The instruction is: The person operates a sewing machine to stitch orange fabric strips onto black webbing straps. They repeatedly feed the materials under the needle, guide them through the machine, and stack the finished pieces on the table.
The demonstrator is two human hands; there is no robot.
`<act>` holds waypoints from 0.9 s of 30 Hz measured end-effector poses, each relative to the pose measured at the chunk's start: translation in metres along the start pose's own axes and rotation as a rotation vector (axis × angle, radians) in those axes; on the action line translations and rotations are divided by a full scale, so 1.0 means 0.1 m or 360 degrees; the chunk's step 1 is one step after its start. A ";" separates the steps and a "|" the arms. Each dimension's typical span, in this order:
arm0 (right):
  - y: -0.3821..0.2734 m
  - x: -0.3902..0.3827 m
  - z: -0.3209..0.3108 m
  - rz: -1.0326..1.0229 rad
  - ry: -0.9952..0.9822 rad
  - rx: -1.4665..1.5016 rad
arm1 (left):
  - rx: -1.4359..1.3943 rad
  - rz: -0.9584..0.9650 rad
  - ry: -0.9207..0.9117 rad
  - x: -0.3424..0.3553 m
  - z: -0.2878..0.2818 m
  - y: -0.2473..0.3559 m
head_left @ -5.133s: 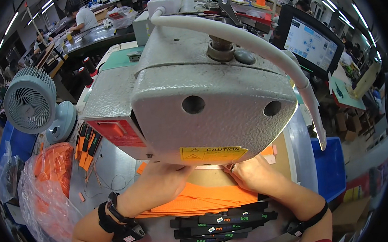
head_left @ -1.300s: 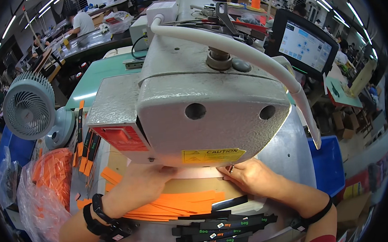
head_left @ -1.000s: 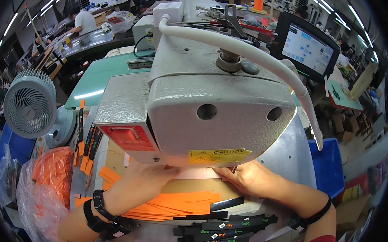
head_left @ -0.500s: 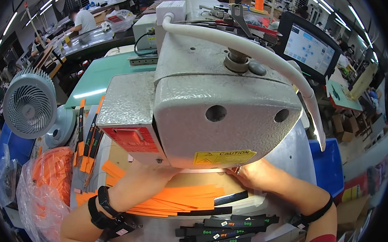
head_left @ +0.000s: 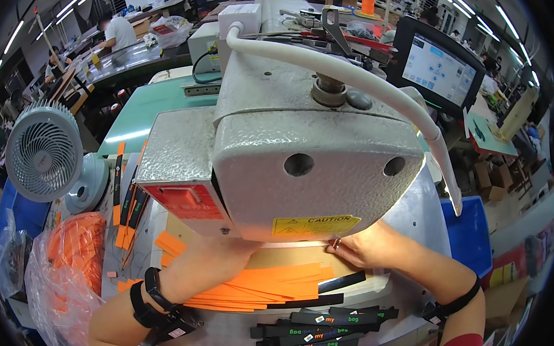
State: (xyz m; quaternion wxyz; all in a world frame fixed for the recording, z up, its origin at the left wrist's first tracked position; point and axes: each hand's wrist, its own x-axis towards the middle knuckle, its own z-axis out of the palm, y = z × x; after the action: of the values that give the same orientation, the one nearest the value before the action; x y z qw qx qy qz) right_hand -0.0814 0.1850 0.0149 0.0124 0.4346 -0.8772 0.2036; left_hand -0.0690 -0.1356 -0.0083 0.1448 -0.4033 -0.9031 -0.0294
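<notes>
A grey industrial sewing machine head (head_left: 317, 193) hides the work beneath it. My left hand (head_left: 222, 260) reaches under its left side at the near edge of a pale strip (head_left: 288, 243), its fingertips out of sight. My right hand (head_left: 366, 247) is bent under the right side, fingers closed around a small metallic item, too small to name, by that strip. A tan board (head_left: 286, 257) lies under the work. Fanned orange strips (head_left: 256, 287) lie just nearer me, with black printed strips (head_left: 317, 331) piled below them.
A pale blue fan (head_left: 41, 151) and bagged orange material (head_left: 74, 251) are at left, beside orange-black strips (head_left: 125, 203). A blue bin (head_left: 465, 240) stands at right, a screen (head_left: 436, 65) behind it. A white hose (head_left: 347, 71) arches over the machine. Co-workers (head_left: 120, 36) sit farther back.
Compared with five seconds ago, the orange strips below have shifted and more tan board shows at left. In the last second both hands have edged slightly rightward.
</notes>
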 end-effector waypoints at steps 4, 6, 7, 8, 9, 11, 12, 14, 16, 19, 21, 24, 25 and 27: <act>-0.01 0.00 0.00 0.0092 -0.0105 -0.0015 | -0.0255 -0.0146 -0.0058 0.02 0.01 0.07; -0.01 0.01 0.02 0.0093 -0.0074 -0.0133 | -0.0307 -0.0122 -0.0037 0.03 0.04 0.06; 0.00 0.01 0.00 0.0077 -0.0090 -0.0126 | -0.0333 -0.0110 -0.0026 0.03 0.06 0.06; 0.01 0.03 -0.02 0.0056 -0.0101 -0.0117 | -0.0371 -0.0124 -0.0059 0.03 0.05 0.06; 0.01 0.04 -0.04 0.0035 -0.0113 -0.0108 | -0.0410 -0.0138 -0.0091 0.02 0.04 0.05; -0.02 0.07 -0.03 0.0133 -0.0058 0.0103 | -0.0446 -0.0101 -0.0074 0.02 0.03 0.04; -0.03 0.08 -0.03 0.0184 -0.0031 0.0208 | -0.0443 -0.0049 -0.0026 0.04 0.03 0.02; 0.04 0.07 -0.02 0.0177 -0.0148 0.0210 | -0.0454 0.0003 0.0016 0.05 0.02 0.00; 0.07 0.06 -0.03 0.0153 -0.0189 0.0207 | -0.0480 0.0003 0.0004 0.07 0.01 0.00; 0.08 0.05 -0.04 0.0105 -0.0143 0.0198 | -0.0541 -0.0010 -0.0043 0.08 0.00 0.03; 0.06 0.05 -0.04 0.0076 -0.0117 0.0201 | -0.0486 0.0026 -0.0047 0.07 0.04 0.02; 0.05 0.04 0.00 0.0038 -0.0076 0.0095 | -0.0539 0.0030 -0.0027 0.09 0.05 0.05; 0.05 0.02 0.01 0.0040 -0.0063 0.0100 | -0.0579 0.0022 -0.0016 0.10 0.05 0.06; 0.06 0.01 0.03 0.0020 -0.0029 0.0120 | -0.0579 0.0014 -0.0025 0.08 0.04 0.06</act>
State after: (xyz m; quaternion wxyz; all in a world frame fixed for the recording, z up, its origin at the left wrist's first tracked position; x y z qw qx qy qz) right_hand -0.0860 0.1868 0.0105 -0.0133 0.4312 -0.8717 0.2326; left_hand -0.0706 -0.1249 -0.0104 0.0627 -0.4269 -0.8822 -0.1884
